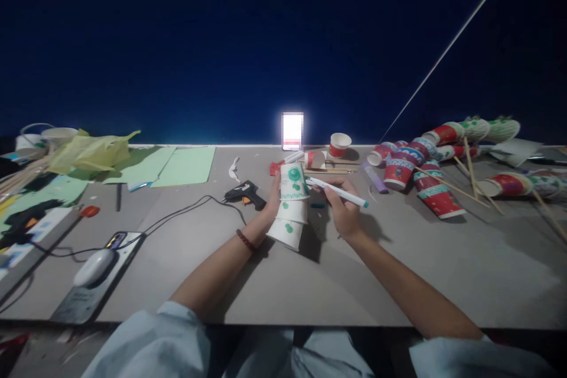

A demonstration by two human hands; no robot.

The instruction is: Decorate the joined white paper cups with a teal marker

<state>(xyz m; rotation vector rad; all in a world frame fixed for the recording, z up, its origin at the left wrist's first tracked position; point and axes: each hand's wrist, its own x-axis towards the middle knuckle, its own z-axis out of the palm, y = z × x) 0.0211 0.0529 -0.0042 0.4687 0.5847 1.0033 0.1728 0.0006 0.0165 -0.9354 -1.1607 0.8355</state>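
My left hand (271,204) is closed around a joined row of white paper cups (292,209), held tilted above the table. Green dots and wavy lines are drawn on the cups, with a larger green circle near the far end. In my right hand (343,207) is a white marker pen (339,191), gripped like a pencil. Its teal end points right, and its other end is close to the far cup; whether it touches the cup I cannot tell. A small green pen cap (317,205) lies on the table between my hands.
Left of the cups lies a black glue gun (245,194) with its cord. Green paper (183,166), a phone (100,280) and a power strip (38,242) are further left. A lit screen (292,130) stands behind. Red decorated cup chains (403,165) with sticks lie right.
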